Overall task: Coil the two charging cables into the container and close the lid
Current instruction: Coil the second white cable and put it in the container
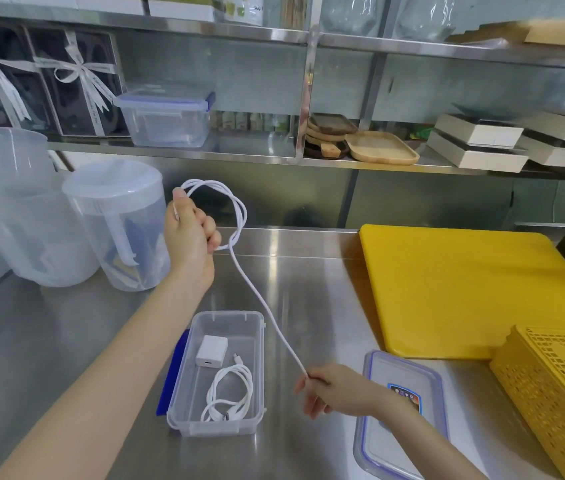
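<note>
My left hand (pixel 191 233) is raised above the steel counter and grips loops of a white charging cable (pixel 239 213). The cable's free length slopes down to the right, where my right hand (pixel 329 388) pinches it near its end. Below it stands the clear plastic container (pixel 260 341), open. Inside lie a coiled white cable (pixel 231 393) and a white charger block (pixel 211 350). The container's lid (pixel 371 441), clear with a blue seal, lies flat on the counter to the right, partly under my right forearm.
Clear plastic jugs (pixel 118 223) stand at the left. A yellow cutting board (pixel 464 289) and a yellow perforated basket (pixel 558 393) fill the right side. A blue strip (pixel 170 372) lies beside the container's left wall. Steel shelves behind hold boxes and wooden trays.
</note>
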Demonstrator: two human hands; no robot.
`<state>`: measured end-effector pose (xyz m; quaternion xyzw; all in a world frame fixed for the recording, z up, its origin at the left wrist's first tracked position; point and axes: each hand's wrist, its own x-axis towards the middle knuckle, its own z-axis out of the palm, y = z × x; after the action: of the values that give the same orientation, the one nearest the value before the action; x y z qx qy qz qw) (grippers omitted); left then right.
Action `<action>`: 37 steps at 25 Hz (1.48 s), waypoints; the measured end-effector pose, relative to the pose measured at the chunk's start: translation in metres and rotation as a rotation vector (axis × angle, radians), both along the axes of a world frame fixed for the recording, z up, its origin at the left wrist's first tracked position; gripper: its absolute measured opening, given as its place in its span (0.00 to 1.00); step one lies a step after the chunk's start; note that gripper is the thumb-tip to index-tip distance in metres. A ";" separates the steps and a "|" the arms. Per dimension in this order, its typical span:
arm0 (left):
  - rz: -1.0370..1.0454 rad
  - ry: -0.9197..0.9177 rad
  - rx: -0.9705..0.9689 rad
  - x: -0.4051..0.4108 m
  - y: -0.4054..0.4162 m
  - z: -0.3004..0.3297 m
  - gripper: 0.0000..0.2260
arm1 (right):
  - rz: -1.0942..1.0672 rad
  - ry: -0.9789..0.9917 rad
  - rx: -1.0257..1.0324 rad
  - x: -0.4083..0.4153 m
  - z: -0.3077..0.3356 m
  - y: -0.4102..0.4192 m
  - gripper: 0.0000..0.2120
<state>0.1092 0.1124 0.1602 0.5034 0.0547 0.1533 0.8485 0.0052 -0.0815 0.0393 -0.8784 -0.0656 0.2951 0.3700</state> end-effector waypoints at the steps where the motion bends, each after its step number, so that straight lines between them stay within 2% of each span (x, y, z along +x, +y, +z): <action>1: -0.013 -0.012 0.008 0.000 -0.001 0.001 0.15 | -0.024 -0.064 -0.031 0.003 -0.002 -0.001 0.13; 3: -0.060 -0.031 0.007 -0.003 -0.008 -0.003 0.15 | 0.001 -0.171 -0.087 0.008 0.002 -0.002 0.13; 5: -0.118 -0.030 -0.020 -0.007 -0.016 -0.010 0.16 | 0.081 -0.178 -0.141 0.013 0.013 -0.001 0.15; 7: -0.202 -0.002 -0.051 -0.010 -0.022 -0.016 0.17 | 0.161 -0.161 -0.179 0.016 0.027 0.000 0.21; 11: -0.390 0.022 -0.038 -0.018 -0.026 -0.023 0.19 | 0.047 -0.179 0.012 0.020 0.078 -0.006 0.32; 12: -0.427 0.026 -0.017 -0.020 -0.027 -0.023 0.19 | 0.073 -0.146 0.015 0.020 0.090 -0.011 0.35; 13: -0.456 0.028 0.003 -0.021 -0.026 -0.023 0.19 | 0.166 -0.099 -0.081 0.020 0.100 -0.016 0.39; 15: -0.498 0.028 0.050 -0.021 -0.024 -0.022 0.19 | 0.396 -0.016 -0.462 0.018 0.112 -0.021 0.48; 16: -0.515 0.029 0.079 -0.021 -0.022 -0.021 0.19 | 0.467 0.004 -0.636 0.017 0.116 -0.022 0.50; 17: -0.535 0.031 0.107 -0.021 -0.021 -0.020 0.19 | 0.484 0.014 -0.725 0.016 0.119 -0.024 0.51; 19: -0.583 0.038 0.169 -0.023 -0.021 -0.020 0.19 | 0.410 -0.035 -0.644 0.019 0.126 -0.025 0.45; 23: -0.670 0.021 0.283 -0.028 -0.029 -0.022 0.19 | -0.129 -0.481 0.004 0.038 0.137 -0.015 0.22; 26: -0.763 0.018 0.307 -0.031 -0.034 -0.023 0.18 | -0.295 -0.593 0.249 0.049 0.141 0.005 0.13; 30: -0.855 0.043 0.293 -0.030 -0.035 -0.023 0.17 | -0.276 -0.585 0.316 0.053 0.138 0.016 0.08; 34: -0.932 0.062 0.245 -0.030 -0.036 -0.025 0.16 | -0.316 -0.763 0.249 0.053 0.130 0.018 0.05; 37: -0.964 0.052 0.207 -0.031 -0.035 -0.026 0.15 | -0.304 -0.793 0.262 0.051 0.128 0.016 0.05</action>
<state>0.0783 0.0770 0.1346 0.5568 -0.1787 -0.2646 0.7668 0.0567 -0.0651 0.1669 -0.8691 -0.1095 -0.1330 0.4636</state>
